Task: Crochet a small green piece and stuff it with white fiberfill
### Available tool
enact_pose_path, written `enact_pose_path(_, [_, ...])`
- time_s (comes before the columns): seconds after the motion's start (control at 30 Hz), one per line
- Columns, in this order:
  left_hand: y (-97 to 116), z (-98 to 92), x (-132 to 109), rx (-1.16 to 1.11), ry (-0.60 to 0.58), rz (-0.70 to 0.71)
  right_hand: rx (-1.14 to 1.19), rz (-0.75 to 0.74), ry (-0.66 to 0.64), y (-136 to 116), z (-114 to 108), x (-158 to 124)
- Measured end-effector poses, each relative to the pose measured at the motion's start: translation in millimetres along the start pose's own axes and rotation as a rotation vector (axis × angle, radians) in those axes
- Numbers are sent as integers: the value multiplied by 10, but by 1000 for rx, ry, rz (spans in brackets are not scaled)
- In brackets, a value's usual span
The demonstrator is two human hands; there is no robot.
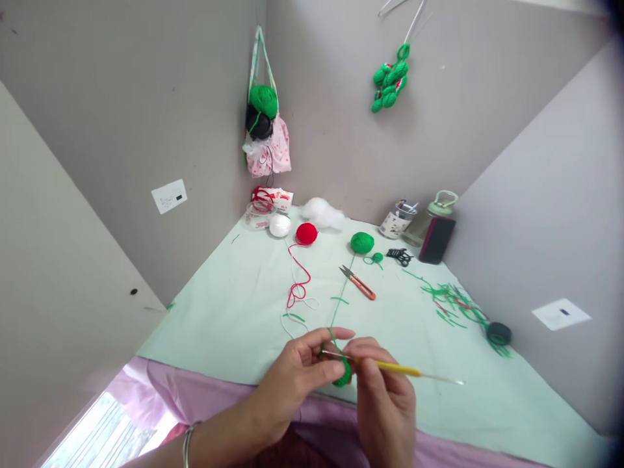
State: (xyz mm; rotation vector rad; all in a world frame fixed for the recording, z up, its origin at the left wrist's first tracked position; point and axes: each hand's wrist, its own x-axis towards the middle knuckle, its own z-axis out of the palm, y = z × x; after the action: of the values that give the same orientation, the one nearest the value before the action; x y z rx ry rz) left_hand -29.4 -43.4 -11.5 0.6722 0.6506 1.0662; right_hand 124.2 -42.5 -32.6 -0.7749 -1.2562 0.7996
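My left hand (297, 377) pinches a small green crocheted piece (344, 375) near the table's front edge. A green strand (341, 296) loops over its index finger and runs back to a green yarn ball (362, 242). My right hand (385, 396) grips a crochet hook with a yellow handle (394, 368), its metal tip pushed into the green piece. The hook's clear rear end sticks out to the right.
On the pale green cloth (234, 305) lie orange-handled snips (358, 283), a red yarn ball (306, 233), a white ball (279, 225), white stuffing (322, 212), green yarn scraps (455, 305), a dark spool (498, 333), a pen cup (396, 221) and a bottle (436, 214). Yarn bags hang on the wall.
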Motion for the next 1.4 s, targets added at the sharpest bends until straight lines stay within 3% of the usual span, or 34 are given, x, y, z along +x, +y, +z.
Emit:
enact_pose_path(0.17, [-94,17,-29,68,8,-13,-103,20,-5,125,-56,-125])
enact_pose_path(0.53, [-59,49,-50,102,-6,-7,-87,104,-11,108,-43,-168])
enact_pose_path(0.63, [-70,13,-36,89,17,-23,-127,34,-61,53,-28,-153])
enact_pose_path(0.77, [-44,-31,-13,124,-16,36,-237,-49,-24,4,-61,-131])
enact_pose_path(1.07, [-33,-56,-5,182,-71,48,-39,104,-33,96,-143,-155])
enact_pose_path(1.4, [-18,-75,3,181,-73,-6,-98,23,-143,-43,-41,-87])
